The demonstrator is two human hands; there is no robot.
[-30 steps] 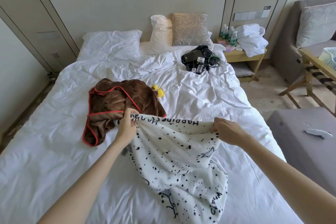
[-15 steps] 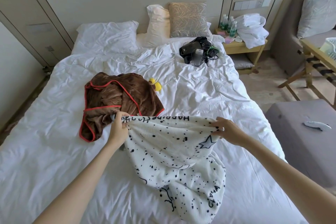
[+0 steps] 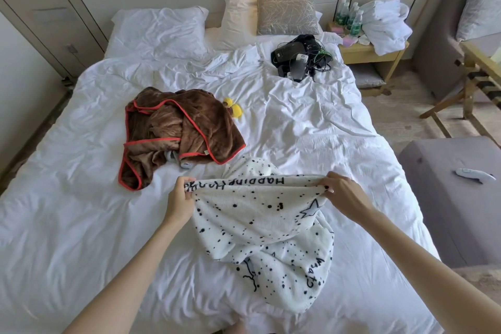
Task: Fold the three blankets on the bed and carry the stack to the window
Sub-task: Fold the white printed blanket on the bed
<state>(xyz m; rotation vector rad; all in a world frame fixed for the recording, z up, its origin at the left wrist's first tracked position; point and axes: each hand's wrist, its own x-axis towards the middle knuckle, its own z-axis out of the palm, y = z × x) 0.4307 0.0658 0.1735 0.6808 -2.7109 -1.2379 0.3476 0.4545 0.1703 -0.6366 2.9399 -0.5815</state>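
Note:
A white blanket [image 3: 260, 228] with black dots, stars and lettering hangs over the near part of the bed [image 3: 311, 127]. My left hand [image 3: 179, 199] grips its top edge at the left corner and my right hand [image 3: 343, 195] grips the same edge at the right, so the edge is stretched between them above the sheet. A crumpled brown blanket [image 3: 187, 130] with red trim lies on the bed beyond my left hand. A bit of grey fabric [image 3: 173, 157] peeks out from under it. Something yellow [image 3: 233, 107] shows at its far right side.
A pile of black devices and cables [image 3: 298, 58] lies near the head of the bed on the right. Pillows [image 3: 160, 30] lean at the headboard. To the right stand a bedside table [image 3: 371, 51] with bottles and white cloth, a grey ottoman [image 3: 447, 198] and a wooden rack [image 3: 477, 73].
Both hands have pulled the white blanket toward me and off the brown blanket, uncovering the brown blanket's near edge and the grey fabric under it. The grip on the top edge is unchanged.

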